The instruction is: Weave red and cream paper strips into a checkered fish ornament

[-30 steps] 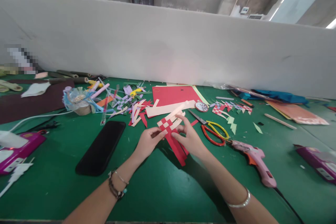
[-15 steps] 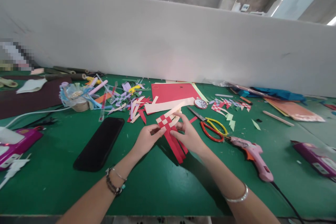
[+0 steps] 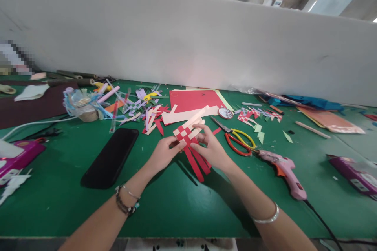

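Note:
Between my two hands, above the green table, is a woven paper piece (image 3: 184,132) of red and cream strips, checkered at its upper left. Its loose red strips hang toward me and its cream strips stick out to the upper right. My left hand (image 3: 165,152) pinches its left corner between thumb and fingers. My right hand (image 3: 212,148) grips the right side, thumb on the red strips and fingers around the cream ones. Some fingertips are hidden behind the paper. Red and yellow-handled scissors (image 3: 240,141) lie just right of my right hand.
A black phone (image 3: 110,159) lies to the left. A pink glue gun (image 3: 284,170) with a cord rests at the right. Behind are red paper sheets (image 3: 194,100), a small round dish (image 3: 225,113) and scattered paper strips (image 3: 151,119). A white partition (image 3: 188,39) borders the table's back.
The loose red strips have fanned apart slightly, and the checkered part is turned a little more toward me. Both hands keep their grip. The view has tilted slightly downward.

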A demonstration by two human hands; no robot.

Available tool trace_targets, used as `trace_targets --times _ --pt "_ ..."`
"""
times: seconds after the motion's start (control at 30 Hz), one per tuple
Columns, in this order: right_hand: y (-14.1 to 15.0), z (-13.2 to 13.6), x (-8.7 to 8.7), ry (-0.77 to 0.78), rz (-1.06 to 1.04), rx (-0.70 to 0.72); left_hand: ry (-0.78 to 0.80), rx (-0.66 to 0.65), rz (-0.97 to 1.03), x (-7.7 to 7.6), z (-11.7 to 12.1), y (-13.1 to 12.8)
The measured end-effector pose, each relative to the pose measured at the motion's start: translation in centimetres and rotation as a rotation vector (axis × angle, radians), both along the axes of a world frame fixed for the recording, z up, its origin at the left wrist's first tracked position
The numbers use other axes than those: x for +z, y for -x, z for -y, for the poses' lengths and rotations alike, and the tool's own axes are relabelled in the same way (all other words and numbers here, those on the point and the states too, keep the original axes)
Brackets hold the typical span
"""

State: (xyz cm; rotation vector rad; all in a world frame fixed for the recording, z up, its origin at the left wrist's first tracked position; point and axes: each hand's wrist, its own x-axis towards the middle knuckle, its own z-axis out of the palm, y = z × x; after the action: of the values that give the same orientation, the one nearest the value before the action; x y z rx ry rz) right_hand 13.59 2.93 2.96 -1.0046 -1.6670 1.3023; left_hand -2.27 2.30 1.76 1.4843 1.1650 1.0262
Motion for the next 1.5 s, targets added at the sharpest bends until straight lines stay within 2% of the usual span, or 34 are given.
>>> trace_targets --times 0.2,0.4,0.53,0.83,1.0,1.13,1.37,1.43,1.5 --pt "-0.1 0.0 -0.1 0.014 -0.049 0.058 0.046 -0.052 0.072 0.9 0.2 0.1" --pt "0.2 0.2 -0.2 -0.042 -0.027 0.017 0.071 0.046 0.100 1.1 0.2 0.2" --pt "0.3 0.4 0.0 -0.042 -0.030 0.052 0.100 0.056 0.180 0.9 0.3 0.2" --pt "-0.5 0.0 0.2 0.057 -0.054 0.133 0.117 0.051 0.183 1.1 0.2 0.5" --pt "-0.4 0.2 -0.1 0.013 -0.035 0.165 0.095 0.068 0.209 1.4 0.4 0.5" --pt "0.0 0.3 -0.2 0.001 -0.076 0.071 0.060 0.117 0.171 1.5 0.5 0.3" --pt "0.5 -0.1 -0.5 0.041 -0.199 -0.277 -0.032 0.146 0.116 1.1 0.3 0.2" --pt "0.3 -0.2 -0.4 0.071 -0.159 -0.253 -0.033 0.149 0.138 1.0 0.3 0.2" --pt "0.1 -0.2 -0.3 0.082 -0.076 -0.123 -0.037 0.138 0.144 1.0 0.4 0.3"
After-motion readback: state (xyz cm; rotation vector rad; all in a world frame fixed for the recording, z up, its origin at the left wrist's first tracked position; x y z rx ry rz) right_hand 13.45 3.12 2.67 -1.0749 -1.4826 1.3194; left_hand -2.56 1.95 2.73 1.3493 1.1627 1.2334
